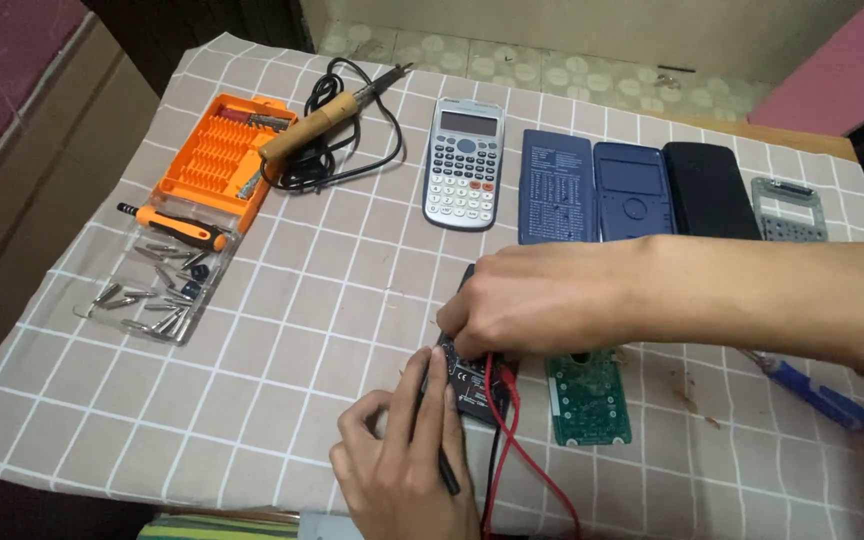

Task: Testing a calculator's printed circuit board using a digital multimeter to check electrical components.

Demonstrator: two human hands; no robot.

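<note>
Hands (542, 300) on black multimeter (472, 385); green circuit board (588, 398) beside.

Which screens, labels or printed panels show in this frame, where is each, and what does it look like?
Calculator: top centre of the cloth, silver-grey, with a pale rectangular screen above its keys.
Blue cover: right of the calculator, dark blue, with a block of small pale print.
Grey faceplate: far right, with an empty rectangular screen window.
Black meter: under the right hand, beside the left hand; a small pale label shows on its body.
</note>
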